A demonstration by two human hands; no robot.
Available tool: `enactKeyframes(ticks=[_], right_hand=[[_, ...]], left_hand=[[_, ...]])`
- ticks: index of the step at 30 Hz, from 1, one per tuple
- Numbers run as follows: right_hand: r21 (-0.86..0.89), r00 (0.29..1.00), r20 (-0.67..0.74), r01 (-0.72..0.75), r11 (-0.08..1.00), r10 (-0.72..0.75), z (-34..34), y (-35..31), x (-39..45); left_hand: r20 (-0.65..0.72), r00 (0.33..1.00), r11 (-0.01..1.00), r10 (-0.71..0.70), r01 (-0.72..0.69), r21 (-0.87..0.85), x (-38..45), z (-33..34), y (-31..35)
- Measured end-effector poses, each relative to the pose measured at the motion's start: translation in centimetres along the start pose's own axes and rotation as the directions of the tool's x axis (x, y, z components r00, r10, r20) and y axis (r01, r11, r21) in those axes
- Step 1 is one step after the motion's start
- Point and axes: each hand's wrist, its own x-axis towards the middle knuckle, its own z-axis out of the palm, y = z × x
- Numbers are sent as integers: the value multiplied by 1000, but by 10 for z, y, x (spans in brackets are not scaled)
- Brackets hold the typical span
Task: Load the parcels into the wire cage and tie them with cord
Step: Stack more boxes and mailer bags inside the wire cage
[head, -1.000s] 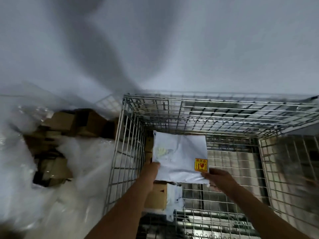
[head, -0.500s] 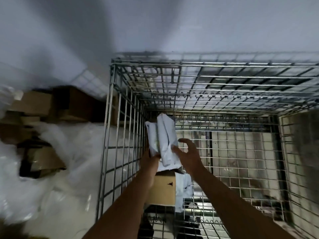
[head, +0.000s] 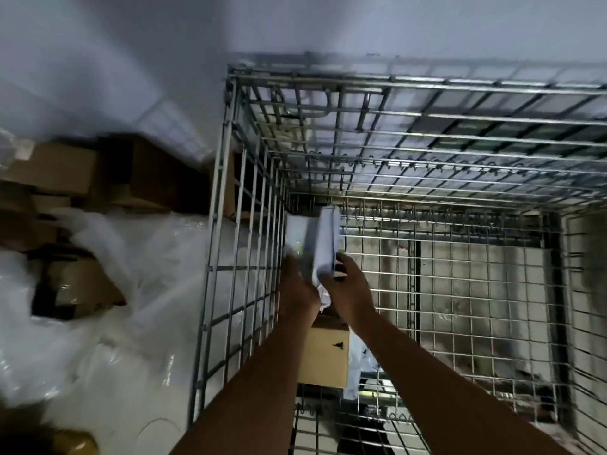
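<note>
I see both hands reaching into the wire cage near the centre of the frame, and between them stands the white parcel, a soft mailer turned on edge against the cage's left wall. Its long axis runs up the frame, away from me, so it lies just above and beyond the fingertips.

The left hand is on the wall side of the parcel; its fingers are blurred and partly hidden behind the mailer, so I cannot tell how they lie. The right hand is on the open side, fingers curled against the parcel's lower edge, thumb toward the mailer. Both hands are about equally near, touching it. I judge the coming move turns on keeping the parcel upright against the wall while letting go.

Counting: one white parcel held, one brown box below the wrists inside the cage, and one pale bag just right of that box. Outside, at the upper left of the frame, I count at least three cardboard cartons amid clear plastic wrap. No cord is visible.
</note>
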Motion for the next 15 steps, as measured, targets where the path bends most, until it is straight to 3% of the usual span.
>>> enactKeyframes(ticks=[2,5,10,15], right_hand=[[-82,1000,-16,18,996,-19,15,6,-1],[-161,997,-11,69,985,-72,26,6,-7],[-236,987,-83,115,965,-138,21,4,-17],[-172,994,-107,20,985,-38,13,6,-20]], left_hand=[[-45,998,993,38,-43,-108,-8,5,-4],[-146,989,996,-7,-6,-90,-17,0,-5],[-235,956,983,175,-182,-7,-29,-8,0],[-211,973,996,92,-86,38,-28,-7,7]])
